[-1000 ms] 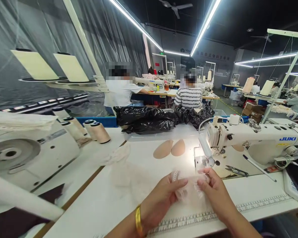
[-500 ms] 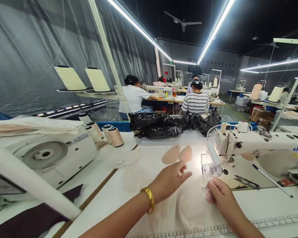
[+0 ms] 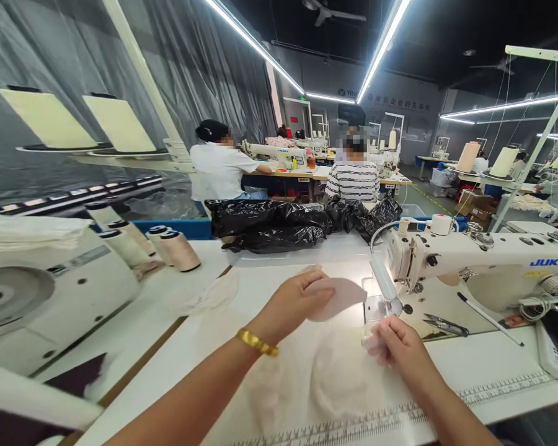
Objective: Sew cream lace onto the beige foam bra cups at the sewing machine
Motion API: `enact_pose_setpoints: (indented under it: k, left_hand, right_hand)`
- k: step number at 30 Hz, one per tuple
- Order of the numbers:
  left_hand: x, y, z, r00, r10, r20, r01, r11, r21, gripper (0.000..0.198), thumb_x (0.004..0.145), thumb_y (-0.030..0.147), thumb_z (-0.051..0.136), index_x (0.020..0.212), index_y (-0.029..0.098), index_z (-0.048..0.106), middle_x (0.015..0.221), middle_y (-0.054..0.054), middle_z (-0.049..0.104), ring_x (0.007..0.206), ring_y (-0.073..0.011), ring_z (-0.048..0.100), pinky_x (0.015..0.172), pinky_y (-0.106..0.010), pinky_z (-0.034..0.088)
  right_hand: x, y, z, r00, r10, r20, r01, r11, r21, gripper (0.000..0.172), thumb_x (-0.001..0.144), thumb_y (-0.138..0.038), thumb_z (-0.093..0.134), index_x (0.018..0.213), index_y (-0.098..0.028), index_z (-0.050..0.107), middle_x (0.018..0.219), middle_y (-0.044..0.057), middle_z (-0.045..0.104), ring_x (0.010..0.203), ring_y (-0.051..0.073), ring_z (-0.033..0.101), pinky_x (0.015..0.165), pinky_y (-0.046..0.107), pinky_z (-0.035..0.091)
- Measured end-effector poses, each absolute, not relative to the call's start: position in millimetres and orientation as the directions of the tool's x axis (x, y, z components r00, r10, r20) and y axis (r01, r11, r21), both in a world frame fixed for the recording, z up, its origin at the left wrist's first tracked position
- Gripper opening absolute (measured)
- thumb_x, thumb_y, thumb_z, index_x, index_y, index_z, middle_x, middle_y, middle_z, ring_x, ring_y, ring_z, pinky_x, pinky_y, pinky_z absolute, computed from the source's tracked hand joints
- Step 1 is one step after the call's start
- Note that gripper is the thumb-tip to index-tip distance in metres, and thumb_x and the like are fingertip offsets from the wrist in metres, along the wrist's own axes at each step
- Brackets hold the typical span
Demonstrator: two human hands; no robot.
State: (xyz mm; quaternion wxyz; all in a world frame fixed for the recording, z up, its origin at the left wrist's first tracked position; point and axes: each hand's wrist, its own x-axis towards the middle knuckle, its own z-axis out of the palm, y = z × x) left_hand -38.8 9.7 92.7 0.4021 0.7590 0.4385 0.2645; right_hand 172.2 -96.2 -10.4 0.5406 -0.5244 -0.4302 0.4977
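My left hand (image 3: 302, 297), with a gold bracelet at the wrist, is closed on a beige teardrop-shaped fabric piece (image 3: 337, 298), raised above the white table. The edge of a second beige piece (image 3: 315, 270) shows just behind those fingers. Pinched in my right hand (image 3: 397, 341) is a small sheer pale piece of fabric (image 3: 374, 344), just in front of the lit needle plate of the sewing machine (image 3: 488, 254). Thin, pale fabric with a rounded cup shape (image 3: 337, 378) lies on the table below both hands.
Thread snips (image 3: 446, 324) and a white pen (image 3: 490, 319) lie on the machine bed. A ruler strip (image 3: 353, 427) runs along the front edge. Black plastic bags (image 3: 270, 223) lie at the back, thread cones (image 3: 179, 251) at left. Co-workers sit farther off.
My left hand has closed on a teardrop piece that lay on the table and lifted it. My right hand keeps its pinch near the needle plate. The view has shifted to the right.
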Motion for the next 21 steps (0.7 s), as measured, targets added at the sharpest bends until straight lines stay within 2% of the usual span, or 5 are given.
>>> enact_pose_setpoints:
  k: [5,10,15,18,21]
  left_hand:
    - [-45.2,-32.5,78.7,0.552,0.828,-0.101,0.445,-0.191,0.875,0.033,0.08,0.051,0.06,0.081,0.018,0.063,0.077,0.0,0.061,0.072,-0.0206,0.057,0.061,-0.028,0.042]
    - [-35.5,-44.9,69.8,0.573,0.82,0.009,0.669,-0.473,0.573,0.016,0.08,0.031,0.052,0.083,0.019,0.062,0.085,-0.004,0.068,0.083,-0.0261,0.063,0.075,-0.037,0.049]
    - [-30.4,-41.2,83.0,0.831,0.553,0.063,0.44,-0.722,0.534,0.082,0.069,0.037,0.079,0.143,0.02,0.049,0.15,-0.015,0.053,0.136,-0.0349,0.05,0.11,-0.046,0.044]
    - [-28.2,-32.9,93.2,0.903,0.41,-0.13,0.387,-0.643,0.661,0.066,0.065,0.034,0.079,0.127,0.023,0.059,0.114,-0.004,0.071,0.107,-0.028,0.065,0.087,-0.034,0.055]
    - [-31.3,-22.8,98.2,0.886,0.371,-0.279,0.442,-0.491,0.751,0.021,0.069,0.03,0.067,0.087,0.021,0.058,0.075,0.004,0.059,0.069,-0.0171,0.059,0.057,-0.024,0.044]
  right_hand:
    - [170.0,-103.9,-5.5,0.097,0.994,-0.059,-0.19,-0.04,-0.981,0.061,0.086,-0.077,0.062,0.096,-0.018,0.069,0.085,0.006,0.072,0.077,0.02,0.068,0.069,0.029,0.05]
    - [164.2,-110.8,0.6,0.098,0.995,0.027,-0.003,0.027,-1.0,0.049,0.079,-0.065,0.077,0.094,-0.019,0.069,0.082,0.004,0.072,0.078,0.022,0.07,0.068,0.03,0.052]
    - [157.1,-126.6,23.3,-0.051,0.976,0.211,0.412,0.213,-0.886,0.011,0.093,-0.029,0.063,0.096,-0.022,0.071,0.076,0.0,0.072,0.072,0.017,0.065,0.068,0.028,0.048]
    - [162.4,-136.0,41.9,-0.193,0.886,0.423,0.588,0.449,-0.673,0.011,0.096,-0.021,0.06,0.097,-0.023,0.07,0.084,0.0,0.074,0.075,0.016,0.066,0.07,0.027,0.048]
    - [171.9,-137.0,58.5,-0.223,0.781,0.583,0.682,0.553,-0.479,0.01,0.101,-0.021,0.057,0.102,-0.023,0.067,0.085,0.001,0.074,0.074,0.017,0.067,0.067,0.026,0.049]
